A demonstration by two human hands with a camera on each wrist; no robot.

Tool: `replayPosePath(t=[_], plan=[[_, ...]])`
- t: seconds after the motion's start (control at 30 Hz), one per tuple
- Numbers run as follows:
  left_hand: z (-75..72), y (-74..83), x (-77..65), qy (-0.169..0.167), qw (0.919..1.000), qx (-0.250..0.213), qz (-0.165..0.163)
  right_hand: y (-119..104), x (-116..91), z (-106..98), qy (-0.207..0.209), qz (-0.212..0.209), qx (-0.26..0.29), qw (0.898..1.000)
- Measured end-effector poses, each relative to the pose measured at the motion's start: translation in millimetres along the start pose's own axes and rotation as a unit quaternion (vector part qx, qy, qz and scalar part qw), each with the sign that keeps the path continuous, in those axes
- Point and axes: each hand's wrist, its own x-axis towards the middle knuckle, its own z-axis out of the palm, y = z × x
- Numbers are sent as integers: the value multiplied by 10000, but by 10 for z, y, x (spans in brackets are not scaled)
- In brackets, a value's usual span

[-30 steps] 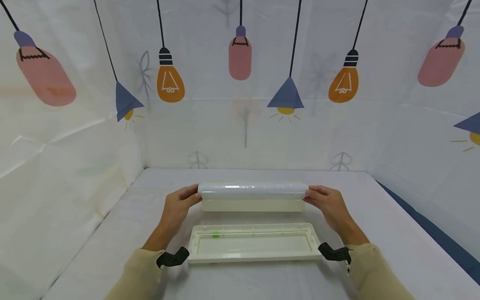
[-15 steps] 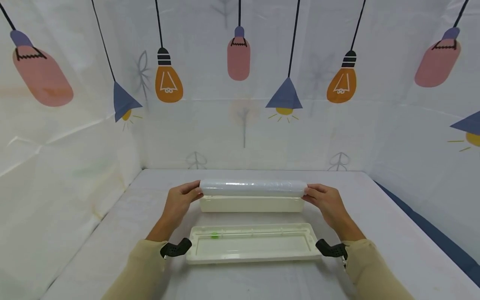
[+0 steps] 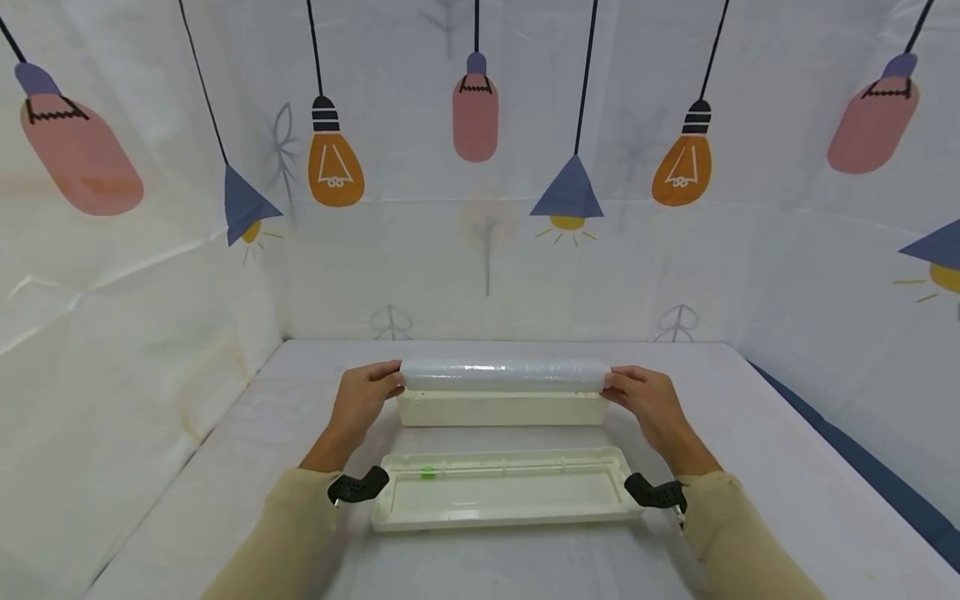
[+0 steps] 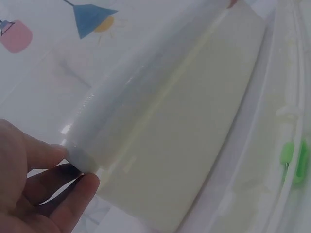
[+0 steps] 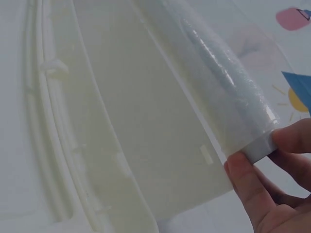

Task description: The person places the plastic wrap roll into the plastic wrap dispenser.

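Observation:
A clear, shiny roll of plastic wrap lies level along the top of a long cream box. My left hand pinches the roll's left end between thumb and fingers. At the other end, my right hand grips the roll the same way; a grey core end shows there in the right wrist view. Whether the roll touches the box's rim, I cannot tell. In front of the box lies its cream lid, inner side up, with a small green slide cutter on its rail.
A white cloth covers the table. Behind and at both sides hang pale sheets printed with lamps and bulbs. Both wrists wear black camera mounts, close to the lid's ends.
Both hands have raised the roll slightly and moved it back, so more of the box's front and rim shows. During the last half second it has hardly moved. The lid stays put.

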Motion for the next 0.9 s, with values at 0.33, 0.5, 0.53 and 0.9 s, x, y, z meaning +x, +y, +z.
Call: replayPosePath(t=[0.33,0.5,0.53,0.9], plan=[[1,34,70,90,9992,357,-144,-68,21,24,92,144,-20,9999],[1,34,81,123,9995,255,-127,-90,26,23,73,99,132,9998],[2,30,79,135,9995,230,-139,-87,24,24,71,105,150,9998],[51,-17,65,309,9977,599,-99,-39,-4,49,269,240,76,9993]])
